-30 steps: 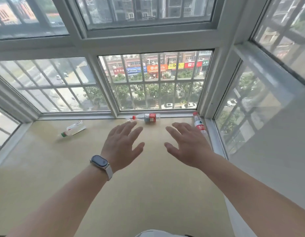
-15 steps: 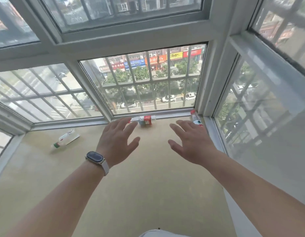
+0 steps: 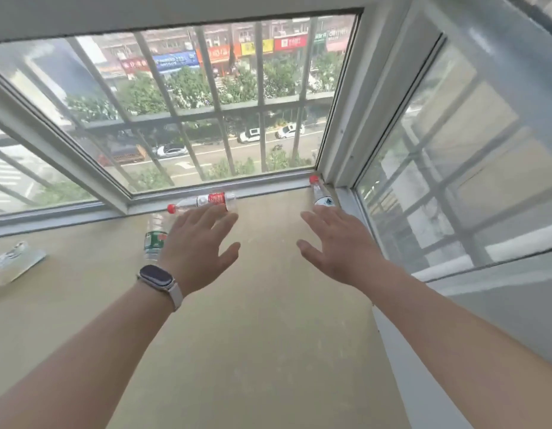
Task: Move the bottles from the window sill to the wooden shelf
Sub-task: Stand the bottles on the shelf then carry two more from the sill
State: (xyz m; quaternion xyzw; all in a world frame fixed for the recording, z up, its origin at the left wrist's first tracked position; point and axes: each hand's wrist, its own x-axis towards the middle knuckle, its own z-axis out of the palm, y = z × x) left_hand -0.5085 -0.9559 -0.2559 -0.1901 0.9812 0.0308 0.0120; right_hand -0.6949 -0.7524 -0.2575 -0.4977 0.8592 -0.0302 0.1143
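Held over window sill [image 3: 268,335]: left hand [image 3: 196,246] and right hand [image 3: 336,243], fingers spread, empty. On sill mid-frame: red-label bottle [image 3: 206,201] by the glass, green-label bottle [image 3: 154,239] lower left, red-capped bottle [image 3: 322,196] right. Print unreadable.

Fingertips of the left hand [image 3: 197,246] overlap the near side of the red-label bottle [image 3: 211,200], and whether they touch it cannot be told. Beside that wrist the green-label bottle [image 3: 153,239] slips partly out of sight, its right edge covered, and which end carries the cap is unclear. Over on the right, the right hand [image 3: 339,243] blocks the lower body of the red-capped bottle [image 3: 320,195]; only cap, neck and a bit of label show. Far left, a fourth bottle [image 3: 15,264] is smeared by blur and sliced by the picture's edge, label unreadable. The shop signs [image 3: 225,54] outside are too blurred to read.
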